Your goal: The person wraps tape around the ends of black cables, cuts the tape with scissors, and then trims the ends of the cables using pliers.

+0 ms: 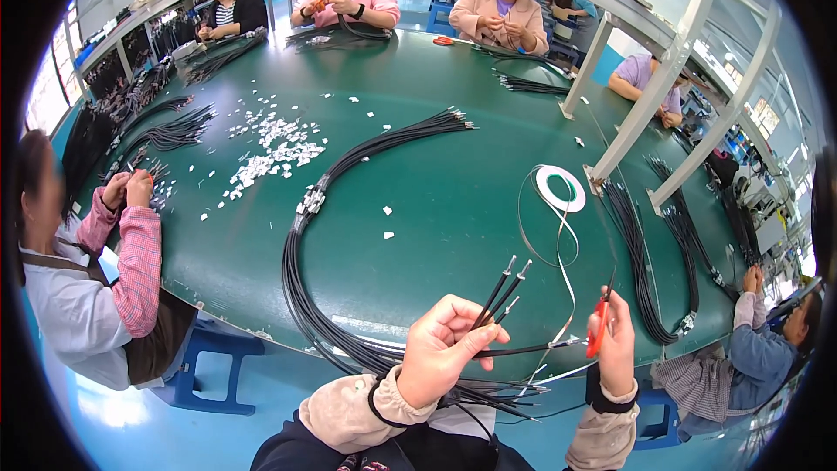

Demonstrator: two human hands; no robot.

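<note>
My left hand [445, 344] grips a small bunch of black cables [503, 288] whose metal-tipped ends point up and to the right. My right hand [617, 344] holds red-handled scissors [598, 324], blades pointing up, just right of those cable ends. A thin white strip [565, 249] runs from a white tape roll [561, 187] on the green table [436, 122] down toward my hands. A long bundle of black cables [314, 209] curves across the table to its front edge, in front of my left hand.
Small white pieces [270, 153] lie scattered at the left of the table. More black cable bundles [645, 253] hang at the right near white frame posts [645, 105]. A person in a pink checked sleeve [139, 262] works at the left; other people sit around the table.
</note>
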